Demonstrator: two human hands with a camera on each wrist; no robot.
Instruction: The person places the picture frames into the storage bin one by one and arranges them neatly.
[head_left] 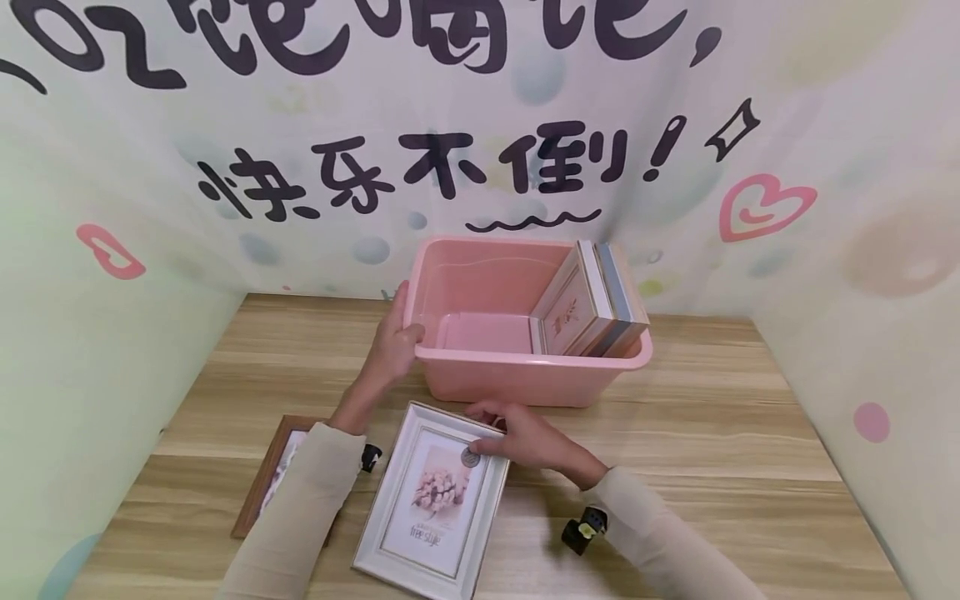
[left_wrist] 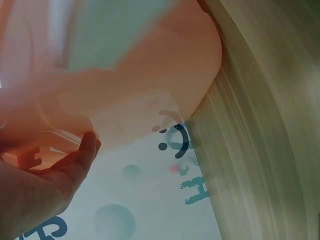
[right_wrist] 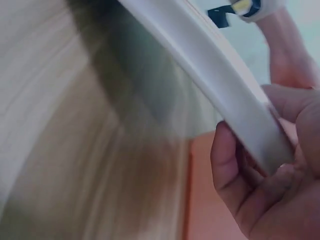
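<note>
At the left end of the pink plastic bin [head_left: 517,379], my left hand [head_left: 393,342] grips the rim; the left wrist view has its fingers [left_wrist: 86,150] curled at the bin's translucent wall [left_wrist: 135,100]. My right hand [head_left: 517,433] pinches a white picture frame [head_left: 367,533] by its top right corner, thumb on the front and fingers behind. That frame shows a pink flower print. From the right wrist, the frame's edge [right_wrist: 220,85] runs between thumb and fingers, tilted over the tabletop. Several picture frames [head_left: 596,308] lean upright inside the bin at its right end.
A brown wooden picture frame [head_left: 262,483] lies on the wood-grain table [head_left: 720,433] at the left, partly hidden under my left sleeve [head_left: 292,517]. Behind the bin hangs a printed backdrop [head_left: 337,242] with black lettering, and pale walls stand on both sides.
</note>
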